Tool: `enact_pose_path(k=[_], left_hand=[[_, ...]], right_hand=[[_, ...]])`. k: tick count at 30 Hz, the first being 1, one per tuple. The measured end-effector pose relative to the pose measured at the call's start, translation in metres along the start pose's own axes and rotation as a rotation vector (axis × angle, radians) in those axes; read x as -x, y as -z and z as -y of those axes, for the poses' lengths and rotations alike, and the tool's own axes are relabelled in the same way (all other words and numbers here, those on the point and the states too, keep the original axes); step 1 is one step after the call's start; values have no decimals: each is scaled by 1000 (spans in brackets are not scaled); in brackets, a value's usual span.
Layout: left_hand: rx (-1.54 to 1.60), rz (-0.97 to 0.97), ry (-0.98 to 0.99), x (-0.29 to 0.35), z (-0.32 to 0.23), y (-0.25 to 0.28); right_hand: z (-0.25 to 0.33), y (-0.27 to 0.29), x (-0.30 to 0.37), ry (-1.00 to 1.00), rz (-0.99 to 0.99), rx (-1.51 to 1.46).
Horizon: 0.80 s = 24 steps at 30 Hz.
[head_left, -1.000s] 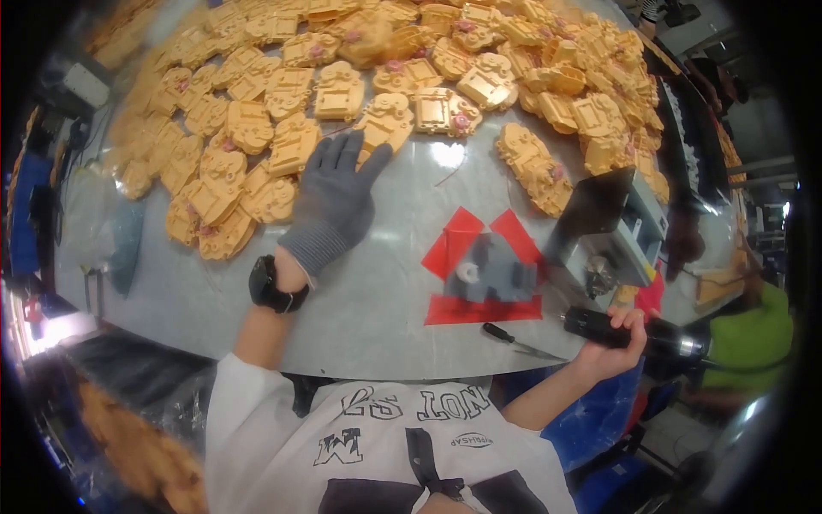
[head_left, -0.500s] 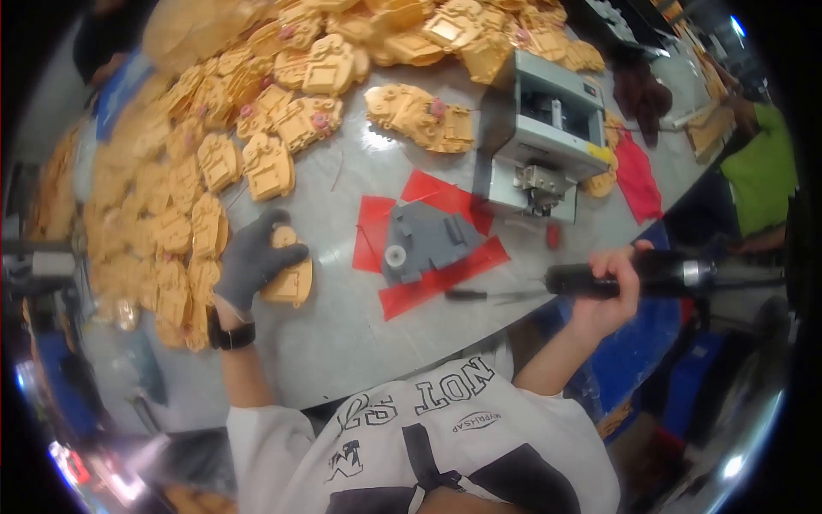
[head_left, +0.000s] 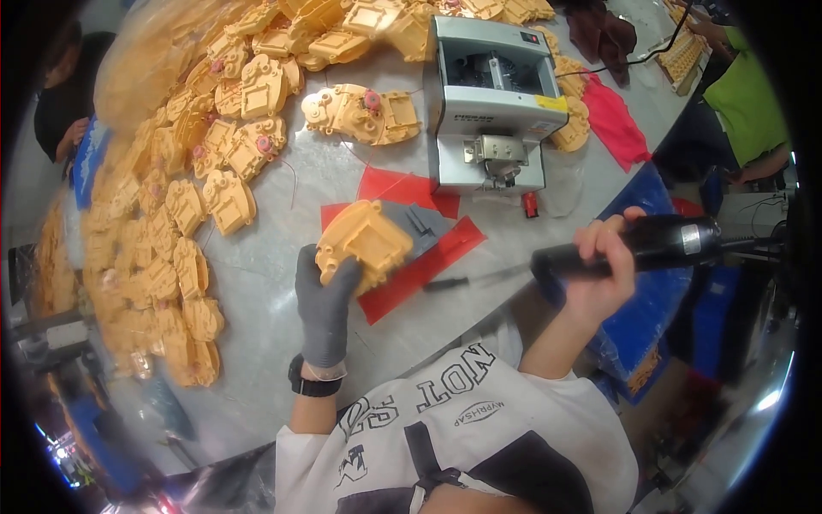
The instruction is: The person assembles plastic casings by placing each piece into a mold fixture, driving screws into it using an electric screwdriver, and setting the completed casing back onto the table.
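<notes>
Half a sec ago the part was down by the heap; since then the gloved L hand [head_left: 327, 300] has carried this yellow plastic part [head_left: 370, 240] R, up over the L side of the grey block [head_left: 428, 233]. Thumb + fingers are pinching its near L edge; can't tell if its underside touches the block. Bare R hand [head_left: 604, 264] has its fingers wrapped round a black power driver [head_left: 668, 244], nose pointing L, well apart from the part. Poss. trouble: it's a one-handed edge grip, so the part could tip or slip if the thumb eases, or sit crooked if it meets the block at a tilt. Loose screwdriver [head_left: 449, 283] lies near the driver's nose; a low sweep could prob. knock it off the table. Surface: shiny grey table [head_left: 265, 317], red strips [head_left: 428, 268] around the block, yellow heap [head_left: 163, 214] along the L & far side, grey machine [head_left: 492, 116] beyond w/ a pink cloth [head_left: 618, 128] to its R. Room: co-worker in green [head_left: 749, 128] far R, another in black [head_left: 68, 103] far L, blue plastic [head_left: 655, 300] below the table edge.
</notes>
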<state>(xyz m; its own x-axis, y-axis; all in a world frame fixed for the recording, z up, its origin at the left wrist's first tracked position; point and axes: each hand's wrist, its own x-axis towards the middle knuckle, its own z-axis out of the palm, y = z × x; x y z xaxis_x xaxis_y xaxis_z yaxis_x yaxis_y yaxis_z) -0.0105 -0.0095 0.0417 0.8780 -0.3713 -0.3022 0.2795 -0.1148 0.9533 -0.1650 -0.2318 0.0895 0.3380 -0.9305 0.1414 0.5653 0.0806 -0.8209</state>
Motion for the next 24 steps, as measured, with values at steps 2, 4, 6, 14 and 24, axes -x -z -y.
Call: enact_pose_path(k=[2,4,6,14,24], left_hand=[[-110,-59,-46,-1,-1,-4],[-346,-110,-108,-2,-6,-7],[-759,-71,-339,-10,-7,-9],[-1087,-77,-279,-15,-17,-19],[-1171,285,-731,-30,-15,-10]], right_hand=[[0,2,0,-9,22,-1],[-1,4,0,-15,11,-4],[-3,5,0,-24,1,13],[-5,4,0,-32,-9,41],[-5,-72,-44,362,237,137]])
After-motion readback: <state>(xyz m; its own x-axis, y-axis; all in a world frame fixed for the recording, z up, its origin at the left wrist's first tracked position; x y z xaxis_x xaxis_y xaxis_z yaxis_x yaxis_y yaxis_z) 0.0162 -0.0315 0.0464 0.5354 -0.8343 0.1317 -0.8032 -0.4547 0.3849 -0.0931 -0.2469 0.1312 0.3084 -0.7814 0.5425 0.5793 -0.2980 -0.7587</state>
